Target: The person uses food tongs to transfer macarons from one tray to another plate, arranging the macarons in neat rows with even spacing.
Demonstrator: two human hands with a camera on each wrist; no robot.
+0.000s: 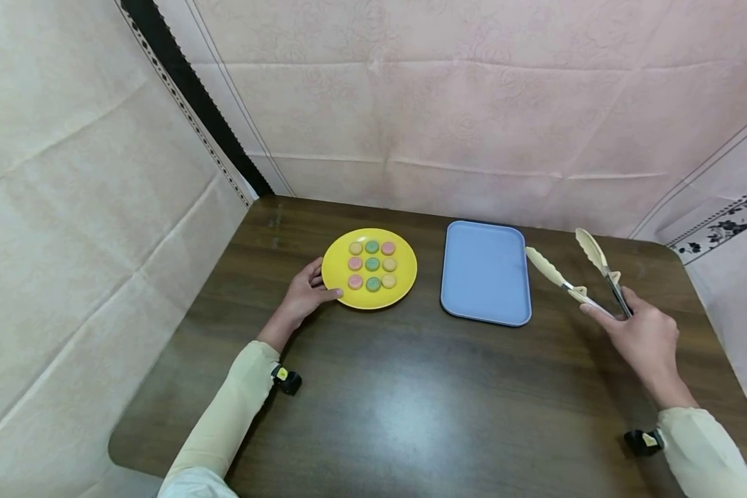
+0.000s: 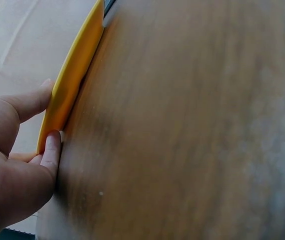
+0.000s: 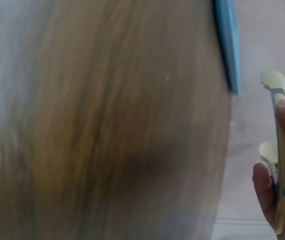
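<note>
A round yellow plate (image 1: 404, 283) carries several small macaron-like sweets (image 1: 372, 264) in pink, green and cream, set out in rows. My left hand (image 1: 307, 293) grips the plate's left rim. In the left wrist view, the thumb is on one face of the plate (image 2: 68, 85) and fingertips are against its underside. On the right, my right hand (image 1: 646, 340) holds a pair of tongs (image 1: 591, 250) with cream tips and metal arms. The tongs are spread apart above the table, with nothing between their tips. Part of their handle is hidden by the hand.
A blue rectangular tray (image 1: 485, 273) lies between the plate and the tongs. All of it stands on a dark brown wooden table (image 1: 373, 387) with rounded corners. Pale patterned cloth (image 1: 448, 117) hangs behind the table's far edge and at the sides.
</note>
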